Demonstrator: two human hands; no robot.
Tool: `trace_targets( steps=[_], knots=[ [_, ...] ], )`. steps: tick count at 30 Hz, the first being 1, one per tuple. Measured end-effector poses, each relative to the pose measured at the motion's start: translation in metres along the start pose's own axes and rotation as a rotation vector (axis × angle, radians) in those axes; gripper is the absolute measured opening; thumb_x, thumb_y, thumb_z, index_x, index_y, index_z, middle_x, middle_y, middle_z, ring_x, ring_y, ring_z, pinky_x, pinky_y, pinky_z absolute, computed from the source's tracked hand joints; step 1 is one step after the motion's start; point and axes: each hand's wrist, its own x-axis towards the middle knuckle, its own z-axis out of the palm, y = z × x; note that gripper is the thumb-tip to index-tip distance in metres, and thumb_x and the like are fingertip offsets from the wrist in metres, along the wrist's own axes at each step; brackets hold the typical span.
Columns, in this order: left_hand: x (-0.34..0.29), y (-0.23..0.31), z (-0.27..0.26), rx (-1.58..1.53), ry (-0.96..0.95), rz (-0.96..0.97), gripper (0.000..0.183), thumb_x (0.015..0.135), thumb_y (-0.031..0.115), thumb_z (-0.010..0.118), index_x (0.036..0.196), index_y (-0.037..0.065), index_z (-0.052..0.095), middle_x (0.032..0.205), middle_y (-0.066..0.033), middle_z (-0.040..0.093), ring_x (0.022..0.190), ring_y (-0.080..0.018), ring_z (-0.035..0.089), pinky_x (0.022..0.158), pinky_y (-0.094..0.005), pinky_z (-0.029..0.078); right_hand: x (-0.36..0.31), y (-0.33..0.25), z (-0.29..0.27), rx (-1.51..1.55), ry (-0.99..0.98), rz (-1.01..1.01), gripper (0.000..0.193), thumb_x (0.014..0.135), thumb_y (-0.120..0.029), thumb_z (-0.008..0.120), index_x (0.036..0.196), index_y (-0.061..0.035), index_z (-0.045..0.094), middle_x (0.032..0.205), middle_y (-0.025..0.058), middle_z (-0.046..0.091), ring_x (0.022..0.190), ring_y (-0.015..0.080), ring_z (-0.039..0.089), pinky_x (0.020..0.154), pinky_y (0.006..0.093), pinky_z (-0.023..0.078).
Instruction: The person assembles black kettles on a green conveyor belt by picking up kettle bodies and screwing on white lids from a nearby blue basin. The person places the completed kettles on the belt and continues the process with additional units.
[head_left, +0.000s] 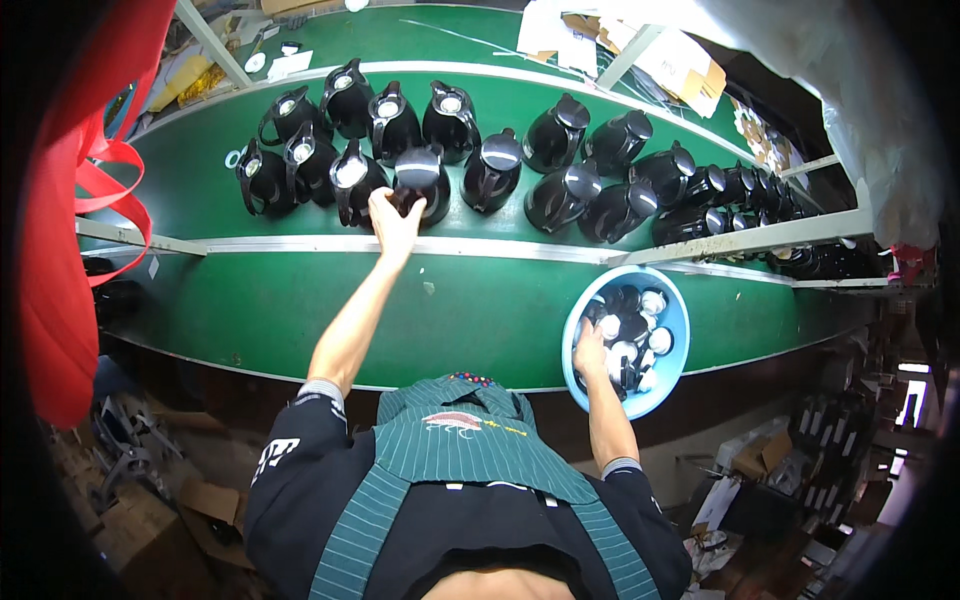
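My left hand (398,228) is closed at the handle of a black jug (421,178) with a dark lid, standing in the near row on the green bench. Just left of it is another black jug (350,176), whose top shows a bright, silvery mouth. Over on the right, my right hand (591,354) reaches into a light blue basin (683,345). Black and white jug lids (626,352) fill this basin. The right fingertips are partly hidden among the lids, so their grip cannot be made out.
More silvery-mouthed jugs (391,120) stand at the left; lidded black jugs (563,196) run off to the right. A pale rail (480,247) crosses the green bench (330,300). Metal posts (215,45) rise from it. Red fabric (70,250) hangs at the left; cardboard boxes (150,530) lie below.
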Motion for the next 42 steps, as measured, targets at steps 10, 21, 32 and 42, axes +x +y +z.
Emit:
trace_targets(
  steps=[10,21,32,42],
  knots=[
    [0.078,0.107,0.15,0.087,-0.459,-0.284,0.075,0.094,0.048,0.069,0.131,-0.015,0.055,0.131,-0.0259,0.06,0.118,-0.0394,0.06,0.101,-0.0457,0.049,0.001,-0.001,0.0,-0.159,0.169,-0.075,0.039,0.093,-0.009,0.058,0.132,-0.008,0.057,0.125,0.021,0.056,0.101,0.0426,0.069,0.079,0.0523,0.061],
    [0.15,0.142,0.088,-0.655,-0.316,0.048,0.033,0.087,0.018,0.085,0.106,0.005,0.062,0.084,0.0018,0.06,0.075,-0.0062,0.054,0.068,-0.0238,0.046,-0.03,-0.014,-0.068,0.09,0.563,-0.111,0.061,0.068,-0.016,0.089,0.114,-0.0055,0.05,0.107,0.0154,0.056,0.106,0.0389,0.056,0.091,0.0492,0.051],
    [-0.012,0.172,-0.145,-0.185,-0.765,0.51,0.033,0.08,0.012,0.088,0.104,0.003,0.067,0.081,-0.0097,0.068,0.066,-0.0169,0.064,0.063,-0.03,0.053,-0.097,-0.215,-0.212,1.145,0.437,-0.789,0.07,0.084,-0.02,0.089,0.141,-0.001,0.052,0.144,0.0165,0.056,0.128,0.0261,0.059,0.106,0.0364,0.049],
    [-0.036,0.146,-0.172,0.047,-0.904,0.597,0.032,0.075,0.019,0.085,0.096,0.008,0.064,0.081,-0.0173,0.07,0.076,-0.0387,0.071,0.066,-0.0457,0.055,-0.104,-0.236,-0.2,0.116,0.333,-1.208,0.084,0.074,0.0,0.081,0.15,-0.002,0.046,0.15,0.024,0.05,0.139,0.0404,0.051,0.117,0.0446,0.044]
  ],
)
